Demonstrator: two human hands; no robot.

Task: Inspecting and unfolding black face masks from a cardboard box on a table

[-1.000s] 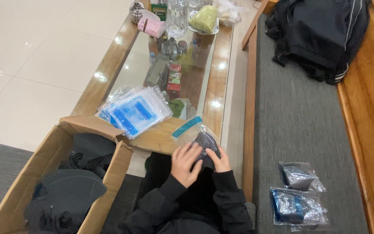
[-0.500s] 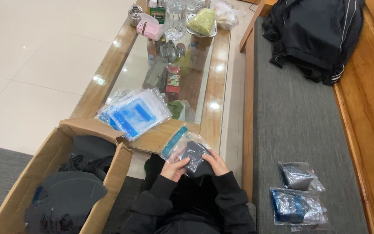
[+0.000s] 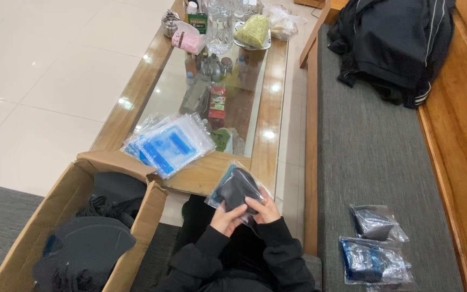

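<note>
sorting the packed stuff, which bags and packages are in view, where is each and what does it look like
Clear bag: in left hand and right hand, dark item inside.
Stack of clear bags: table's near end, blue panels.
Two filled bags: grey bench cushion, dark and blue contents.
Cardboard box: left, open, dark items.

I'm in a home living room, seated by a glass-topped wooden coffee table (image 3: 268, 116) on pale floor tiles (image 3: 44, 81). Bottles and snacks (image 3: 220, 24) crowd the table's far end. Right of the table runs a wooden bench with a grey cushion (image 3: 374, 146), a black jacket (image 3: 395, 43) at its far end.
</note>
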